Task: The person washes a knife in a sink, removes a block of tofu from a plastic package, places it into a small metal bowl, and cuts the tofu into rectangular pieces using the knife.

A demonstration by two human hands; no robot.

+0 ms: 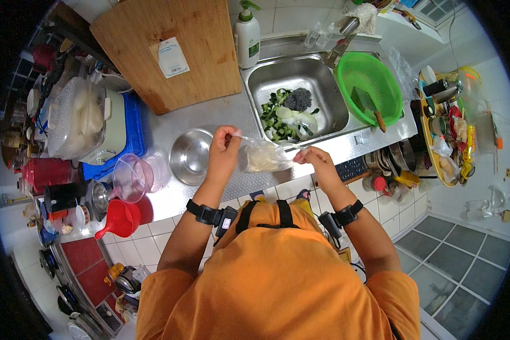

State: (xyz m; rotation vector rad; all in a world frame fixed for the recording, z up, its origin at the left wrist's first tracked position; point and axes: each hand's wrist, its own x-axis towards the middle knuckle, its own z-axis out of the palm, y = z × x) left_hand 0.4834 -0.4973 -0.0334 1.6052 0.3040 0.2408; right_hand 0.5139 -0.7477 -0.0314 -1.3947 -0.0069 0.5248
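A clear plastic bag [264, 157] with pale contents hangs stretched between my two hands, over the front edge of the steel counter. My left hand [225, 140] pinches one upper corner of it. At the opposite corner, my right hand [316, 160] grips the plastic between thumb and fingers. Just left of the bag, beside my left wrist, a round steel bowl [191, 156] sits on the counter. What exactly the bag holds is too blurred to name.
Beyond the bag, the sink [330, 93] contains green peelings [273, 116] and a dark scouring pad [298, 100]. A green basket [374, 76] holding a wood-handled cleaver [370, 107] stands right. Leftward are a cutting board [204, 39], a steamer [80, 119] and a red ladle [122, 219].
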